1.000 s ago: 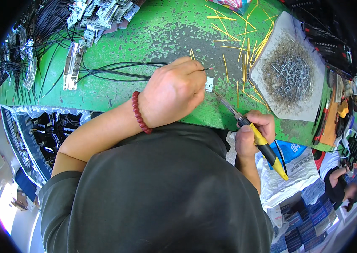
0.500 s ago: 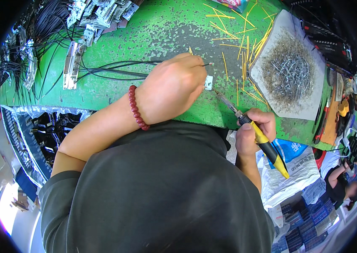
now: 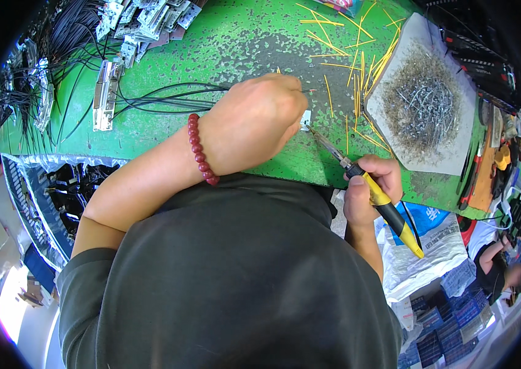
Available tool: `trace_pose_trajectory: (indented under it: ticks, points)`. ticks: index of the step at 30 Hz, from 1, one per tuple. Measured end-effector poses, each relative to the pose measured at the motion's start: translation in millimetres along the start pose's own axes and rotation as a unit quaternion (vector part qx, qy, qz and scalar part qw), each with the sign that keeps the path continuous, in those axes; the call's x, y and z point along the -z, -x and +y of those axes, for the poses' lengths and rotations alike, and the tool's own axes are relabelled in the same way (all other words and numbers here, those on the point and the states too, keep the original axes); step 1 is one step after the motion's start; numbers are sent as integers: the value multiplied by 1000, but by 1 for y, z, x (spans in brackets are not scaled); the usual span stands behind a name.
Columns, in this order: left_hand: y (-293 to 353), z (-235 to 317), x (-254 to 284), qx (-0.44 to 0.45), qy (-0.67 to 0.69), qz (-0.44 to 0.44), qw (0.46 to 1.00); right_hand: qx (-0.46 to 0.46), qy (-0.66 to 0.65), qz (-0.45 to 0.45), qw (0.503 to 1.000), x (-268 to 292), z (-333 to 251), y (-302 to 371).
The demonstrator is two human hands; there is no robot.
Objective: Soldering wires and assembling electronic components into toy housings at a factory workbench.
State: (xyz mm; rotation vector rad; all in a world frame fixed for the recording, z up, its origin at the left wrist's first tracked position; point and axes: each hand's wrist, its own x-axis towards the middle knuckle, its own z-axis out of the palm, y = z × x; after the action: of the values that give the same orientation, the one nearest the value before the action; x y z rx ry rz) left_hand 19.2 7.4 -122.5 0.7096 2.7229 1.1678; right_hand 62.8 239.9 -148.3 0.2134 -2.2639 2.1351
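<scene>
My left hand [image 3: 259, 123], with a red bead bracelet at the wrist, is closed around black wires [image 3: 171, 101]. A thin bare wire end [image 3: 311, 91] pokes out past its fingers. The wires run left to a long silvery metal part [image 3: 105, 95] lying on the green bench [image 3: 211, 55]. Beside my left fingertips a small white plate [image 3: 305, 120] shows, partly hidden by the hand. My right hand [image 3: 372, 184] grips a yellow and black soldering iron [image 3: 389, 209]. Its tip is close to the small plate; contact is too fine to tell.
Yellow thin sticks [image 3: 359, 80] lie scattered toward the right. A pale board [image 3: 408, 37] bears a pile of metal pins [image 3: 426, 101]. Bundled black cables [image 3: 79, 24] and metal parts [image 3: 149, 18] are heaped at the far left. Red-handled pliers [image 3: 470, 178] lie at the right edge.
My left hand has shifted slightly, and the wires to its left bow up more. The soldering iron has tilted a little, its rear end moving slightly up.
</scene>
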Motion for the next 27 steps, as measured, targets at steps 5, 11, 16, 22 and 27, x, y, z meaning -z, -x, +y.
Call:
trace_pose_trajectory:
  ticks: [5, 11, 16, 22, 27]
  points:
    - [1, 0, 0, 4, 7, 3, 1000, -7, 8, -6, 1000, 0, -1, -1]
    - [1, -1, -2, 6, -1, 8, 1000, -9, 16, 0, 1000, -1, 0, 0]
    - [1, -1, -2, 5, 1, 14, 1000, -6, 34, -12, 999, -2, -2, -2]
    - [0, 0, -3, 0, -1, 20, 1000, 18, -59, 29, 998, -5, -2, 1]
    - [2, -3, -3, 1, 1, 28, 1000, -33, -69, 36, 996, -16, -10, -6]
